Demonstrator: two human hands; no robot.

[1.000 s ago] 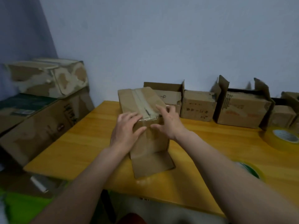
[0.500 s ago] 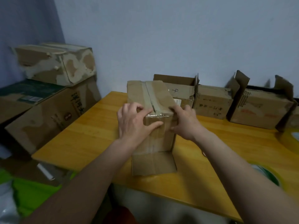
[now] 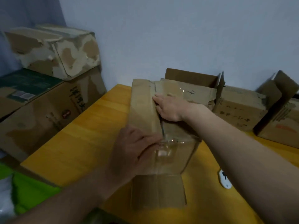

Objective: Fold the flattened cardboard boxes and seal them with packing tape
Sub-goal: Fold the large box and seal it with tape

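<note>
A brown cardboard box (image 3: 142, 109) stands on the yellow wooden table (image 3: 84, 143), its top seam covered with clear packing tape (image 3: 168, 92). The tape runs over the near edge and down the front face. My left hand (image 3: 134, 151) lies flat against the near left corner, fingers straight, pressing the tape end. My right hand (image 3: 169, 107) rests on the top with straight fingers along the seam. A loose flap (image 3: 158, 191) sticks out flat toward me at the box's base.
Several folded open boxes (image 3: 239, 107) line the wall behind. Large worn cartons (image 3: 48, 50) are stacked left of the table. A small white object (image 3: 224, 180) lies on the table at the right. Green material (image 3: 32, 191) sits below the table's near left edge.
My right hand slid from the near front edge up along the top seam toward the back. My left hand stayed at the near corner. The view moved closer and leftward.
</note>
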